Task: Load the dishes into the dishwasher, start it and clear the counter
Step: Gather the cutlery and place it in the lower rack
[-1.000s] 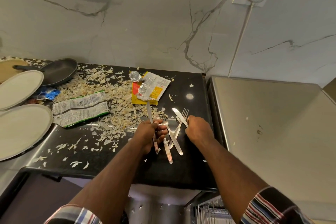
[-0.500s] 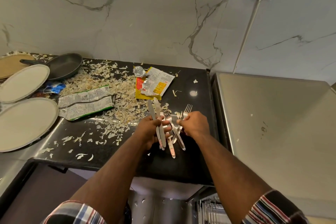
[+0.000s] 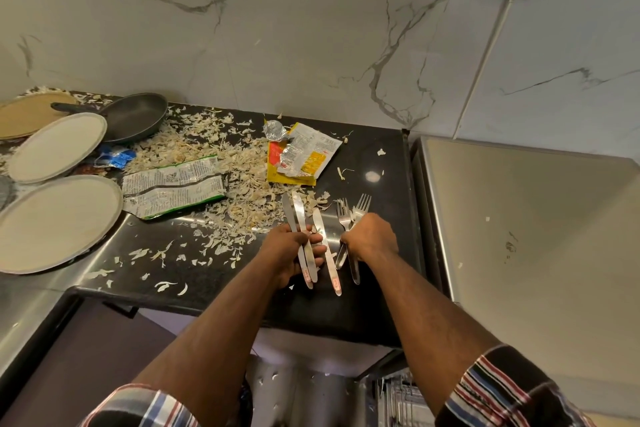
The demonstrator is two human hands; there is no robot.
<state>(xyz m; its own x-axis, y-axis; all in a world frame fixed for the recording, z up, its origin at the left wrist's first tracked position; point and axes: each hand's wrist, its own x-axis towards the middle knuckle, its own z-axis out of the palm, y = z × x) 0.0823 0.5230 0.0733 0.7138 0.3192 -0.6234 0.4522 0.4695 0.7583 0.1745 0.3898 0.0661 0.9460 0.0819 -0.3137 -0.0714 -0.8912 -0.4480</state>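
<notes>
Our left hand [image 3: 289,255] curls round two knives [image 3: 300,239], blades pointing away from us; a third knife [image 3: 325,250] lies against its fingertips on the desk [image 3: 194,274]. Just right of it, our right hand [image 3: 372,236] grips the forks [image 3: 349,218], tines forward. We should square each bundle and hold firmly, so nothing slips before the dishwasher rack [image 3: 398,399] below our right wrist.

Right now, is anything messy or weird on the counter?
Yes. Pale peel scraps are strewn across the black counter, with torn wrappers lying among them. A few scraps reach the steel top at the right.
</notes>
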